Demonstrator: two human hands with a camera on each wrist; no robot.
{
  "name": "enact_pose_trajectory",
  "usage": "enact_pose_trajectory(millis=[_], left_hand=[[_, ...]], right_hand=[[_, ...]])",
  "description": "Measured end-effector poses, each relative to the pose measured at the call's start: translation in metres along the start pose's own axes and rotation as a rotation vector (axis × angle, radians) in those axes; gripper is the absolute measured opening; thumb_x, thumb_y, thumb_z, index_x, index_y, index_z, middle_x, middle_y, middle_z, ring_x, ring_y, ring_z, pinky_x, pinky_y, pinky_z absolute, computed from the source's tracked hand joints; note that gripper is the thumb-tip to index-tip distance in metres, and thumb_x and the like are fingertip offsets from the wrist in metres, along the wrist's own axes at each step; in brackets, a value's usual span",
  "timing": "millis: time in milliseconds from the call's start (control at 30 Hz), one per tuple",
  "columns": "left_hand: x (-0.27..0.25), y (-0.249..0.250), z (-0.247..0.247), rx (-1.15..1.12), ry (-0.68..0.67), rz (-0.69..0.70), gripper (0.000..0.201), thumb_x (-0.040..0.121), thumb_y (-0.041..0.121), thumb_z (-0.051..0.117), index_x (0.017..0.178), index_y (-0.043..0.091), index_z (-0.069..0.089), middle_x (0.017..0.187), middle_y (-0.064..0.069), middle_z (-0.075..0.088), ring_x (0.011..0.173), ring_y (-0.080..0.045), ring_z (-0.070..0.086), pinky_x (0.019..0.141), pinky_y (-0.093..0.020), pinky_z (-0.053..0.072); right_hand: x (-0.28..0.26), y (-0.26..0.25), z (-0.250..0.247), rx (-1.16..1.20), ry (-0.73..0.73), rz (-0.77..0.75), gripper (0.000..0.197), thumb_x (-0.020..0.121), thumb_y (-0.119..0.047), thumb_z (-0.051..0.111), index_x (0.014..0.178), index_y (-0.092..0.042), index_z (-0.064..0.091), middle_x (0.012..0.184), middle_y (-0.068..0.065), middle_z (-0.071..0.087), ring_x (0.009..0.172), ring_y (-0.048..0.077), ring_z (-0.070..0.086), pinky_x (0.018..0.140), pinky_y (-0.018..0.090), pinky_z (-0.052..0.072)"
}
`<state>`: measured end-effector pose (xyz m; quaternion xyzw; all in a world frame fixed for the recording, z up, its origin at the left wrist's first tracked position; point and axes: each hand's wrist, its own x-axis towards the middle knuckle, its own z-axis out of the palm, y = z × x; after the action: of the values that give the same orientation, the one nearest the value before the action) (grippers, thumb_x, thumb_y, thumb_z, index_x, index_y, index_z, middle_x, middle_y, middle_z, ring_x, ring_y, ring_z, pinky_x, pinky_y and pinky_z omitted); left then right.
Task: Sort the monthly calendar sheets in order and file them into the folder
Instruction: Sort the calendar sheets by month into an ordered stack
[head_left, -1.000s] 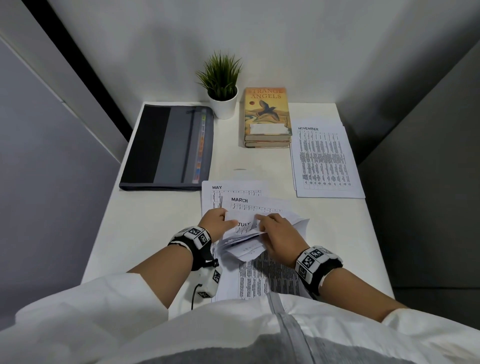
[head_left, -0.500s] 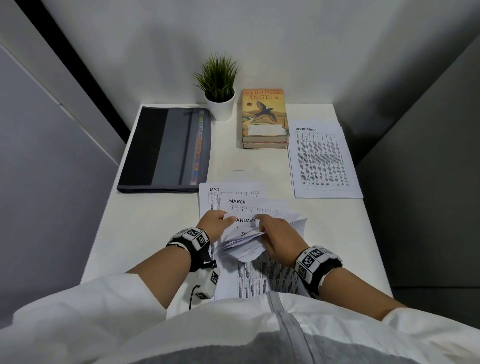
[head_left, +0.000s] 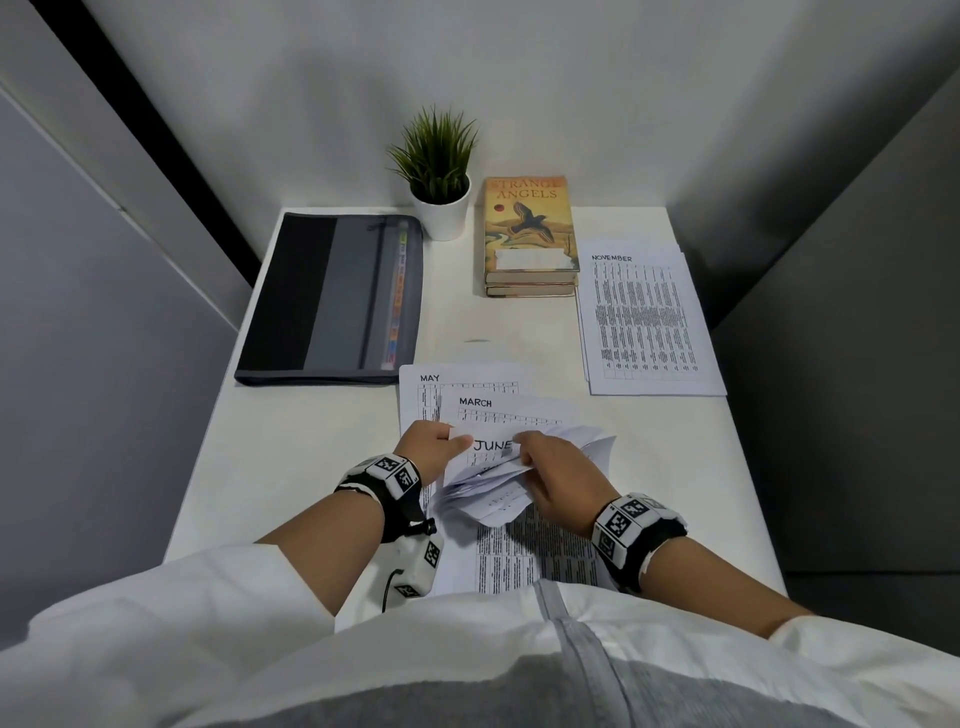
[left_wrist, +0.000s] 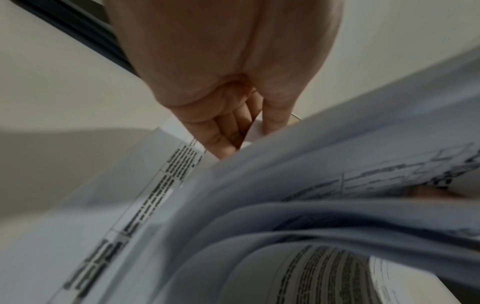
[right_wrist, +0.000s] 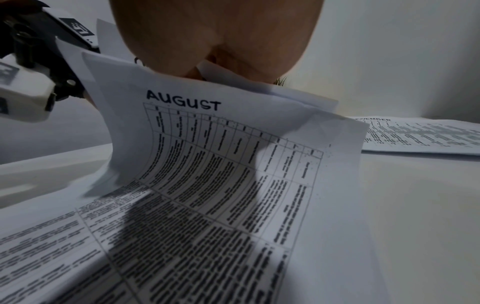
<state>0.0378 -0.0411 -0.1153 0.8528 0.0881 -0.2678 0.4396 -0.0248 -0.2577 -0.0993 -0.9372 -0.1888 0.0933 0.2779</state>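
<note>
Both hands hold a curled bundle of calendar sheets (head_left: 498, 480) just above the near middle of the table. My left hand (head_left: 434, 447) pinches the left corner of the sheet headed JUNE (head_left: 491, 446). My right hand (head_left: 558, 478) grips the bent-back sheets; the AUGUST sheet (right_wrist: 233, 148) faces the right wrist camera. Flat beneath lie the MAY sheet (head_left: 457, 382) and MARCH sheet (head_left: 498, 408). A NOVEMBER pile (head_left: 644, 317) lies at the right. The closed black-and-grey folder (head_left: 332, 299) lies at the far left.
A potted plant (head_left: 441, 171) stands at the back centre beside a stack of books (head_left: 530, 234). Grey partition walls enclose the white table (head_left: 311, 457) on three sides.
The top visible sheet in the bundle went from JULY to JANUARY to JUNE as my right hand bent sheets back. Both hands stayed in place.
</note>
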Motion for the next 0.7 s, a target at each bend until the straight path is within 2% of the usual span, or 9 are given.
enact_pose_trajectory(millis=[100,233,400,467,533,600,667,700], left_hand=[[-0.0022,0.0006,0.0025,-0.064,-0.021,0.002,0.033,0.085,0.024,0.072,0.067,0.008,0.048,0.061,-0.006,0.037,0.056,-0.017,0.035,0.055,-0.026,0.025],[-0.0016,-0.0014,0.0041,-0.094,-0.031,0.011,0.042,0.083,0.027,0.075,0.061,0.011,0.042,0.059,-0.006,0.033,0.057,-0.018,0.033,0.058,-0.027,0.026],[-0.0002,-0.0043,0.0034,-0.101,0.012,0.023,0.052,0.091,0.029,0.066,0.053,0.019,0.03,0.05,0.004,0.027,0.046,-0.012,0.031,0.055,-0.027,0.024],[0.0005,-0.0038,0.0038,-0.096,0.009,0.021,0.051,0.089,0.028,0.067,0.053,0.017,0.033,0.051,0.001,0.03,0.048,-0.015,0.032,0.054,-0.025,0.026],[0.0004,-0.0029,0.0047,-0.086,0.003,0.019,0.048,0.086,0.027,0.071,0.054,0.016,0.037,0.05,0.001,0.034,0.049,-0.015,0.034,0.052,-0.024,0.028],[0.001,-0.003,0.0053,-0.091,-0.006,0.025,0.042,0.083,0.025,0.075,0.053,0.018,0.046,0.044,0.01,0.041,0.043,-0.008,0.038,0.047,-0.019,0.032],[0.0005,-0.0037,0.006,-0.118,-0.025,0.032,0.034,0.081,0.022,0.077,0.055,0.021,0.055,0.04,0.015,0.047,0.038,0.001,0.041,0.043,-0.01,0.032],[0.0005,-0.0044,0.0059,-0.136,-0.03,0.032,0.034,0.08,0.023,0.078,0.054,0.02,0.056,0.042,0.015,0.048,0.039,-0.001,0.042,0.045,-0.01,0.033]], right_hand=[[-0.0003,-0.001,0.0008,0.011,0.001,-0.013,0.029,0.088,-0.017,0.055,0.114,-0.011,0.047,0.117,0.005,0.059,0.097,0.024,0.054,0.085,0.033,0.043],[-0.0019,-0.0018,0.0005,0.007,-0.002,-0.002,0.017,0.086,-0.015,0.057,0.101,-0.01,0.05,0.102,0.007,0.057,0.096,0.024,0.048,0.08,0.038,0.044],[-0.0038,-0.001,0.0004,-0.012,-0.013,0.001,0.014,0.086,-0.016,0.056,0.096,-0.011,0.048,0.09,0.006,0.056,0.08,0.026,0.05,0.068,0.037,0.041],[-0.003,-0.001,-0.0007,0.01,-0.002,-0.008,0.015,0.086,-0.015,0.057,0.097,-0.012,0.046,0.091,0.005,0.054,0.078,0.024,0.049,0.067,0.036,0.04],[-0.003,-0.0022,-0.0018,0.037,0.023,-0.036,0.016,0.086,-0.013,0.058,0.097,-0.013,0.045,0.101,0.006,0.054,0.079,0.023,0.049,0.068,0.034,0.04],[-0.0024,-0.0026,-0.0021,0.046,0.034,-0.053,0.016,0.086,-0.013,0.058,0.095,-0.013,0.045,0.115,0.009,0.055,0.086,0.024,0.054,0.072,0.034,0.043],[-0.0025,-0.0023,-0.0011,0.04,0.023,-0.036,0.014,0.087,-0.014,0.057,0.097,-0.012,0.047,0.11,0.009,0.056,0.089,0.026,0.052,0.077,0.038,0.044],[-0.0025,-0.0015,-0.0005,0.032,0.018,-0.024,0.014,0.087,-0.015,0.056,0.098,-0.01,0.049,0.103,0.007,0.056,0.088,0.025,0.049,0.077,0.04,0.044]])
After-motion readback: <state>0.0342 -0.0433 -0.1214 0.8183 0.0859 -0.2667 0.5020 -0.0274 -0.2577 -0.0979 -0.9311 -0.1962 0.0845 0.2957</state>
